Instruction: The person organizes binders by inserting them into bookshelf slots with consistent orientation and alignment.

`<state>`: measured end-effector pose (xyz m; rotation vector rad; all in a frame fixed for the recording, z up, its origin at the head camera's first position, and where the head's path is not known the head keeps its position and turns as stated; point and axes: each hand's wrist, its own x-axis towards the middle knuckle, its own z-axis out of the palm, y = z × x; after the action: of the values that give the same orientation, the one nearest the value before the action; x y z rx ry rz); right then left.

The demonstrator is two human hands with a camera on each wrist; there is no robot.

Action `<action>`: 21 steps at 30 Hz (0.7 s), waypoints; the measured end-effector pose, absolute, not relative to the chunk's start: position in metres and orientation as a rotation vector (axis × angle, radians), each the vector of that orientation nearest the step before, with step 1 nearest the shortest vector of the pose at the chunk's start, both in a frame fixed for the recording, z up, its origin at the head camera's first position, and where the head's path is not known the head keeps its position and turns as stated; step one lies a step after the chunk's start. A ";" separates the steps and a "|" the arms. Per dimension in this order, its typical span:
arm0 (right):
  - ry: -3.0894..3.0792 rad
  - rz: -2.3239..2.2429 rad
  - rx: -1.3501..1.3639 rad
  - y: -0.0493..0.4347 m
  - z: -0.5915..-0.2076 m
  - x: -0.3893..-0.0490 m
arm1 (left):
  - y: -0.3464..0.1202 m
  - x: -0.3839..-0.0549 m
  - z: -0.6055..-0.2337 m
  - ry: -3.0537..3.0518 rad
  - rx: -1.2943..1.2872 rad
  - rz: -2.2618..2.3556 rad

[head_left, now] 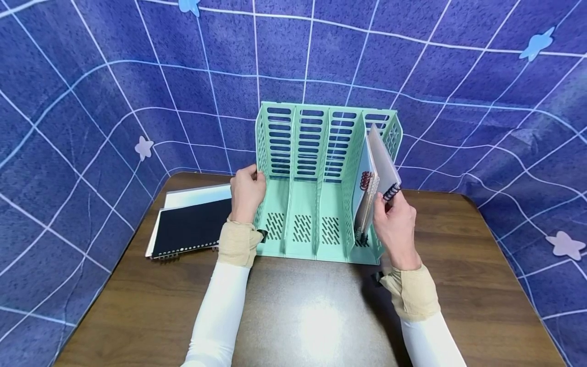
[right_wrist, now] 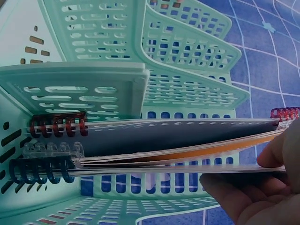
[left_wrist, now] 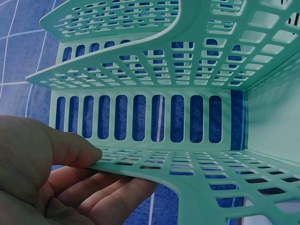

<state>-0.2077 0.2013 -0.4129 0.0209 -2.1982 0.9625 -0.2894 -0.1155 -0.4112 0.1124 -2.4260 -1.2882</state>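
Brown wood is seen in the table [head_left: 284, 285], glare being thrown back at the front. A dark-coiled notebook [head_left: 387, 165] is pinched by the right hand [head_left: 398, 227] in the rightmost slot of the rack [head_left: 332, 204], beside red-coiled [head_left: 361, 186] and clear-coiled [head_left: 372, 171] ones. The rack's left side is gripped by the left hand [head_left: 247, 193]. Farther left, pale sheets [head_left: 198, 195] are partly covered by a black notebook [head_left: 192, 227]. All is backed by blue cloth [head_left: 321, 30].

Smooth plstc rack [head_left: 331, 199], glossy wd tbl [head_left: 279, 300]
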 end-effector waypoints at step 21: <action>-2.527 0.835 0.191 0.208 -0.408 -0.200 | -0.117 -0.290 -0.413 -2.430 0.118 -1.310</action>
<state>-0.2003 0.2082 -0.4078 0.1912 -2.5265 0.8349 -0.2903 -0.1170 -0.4125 0.1182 -2.4297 -1.3101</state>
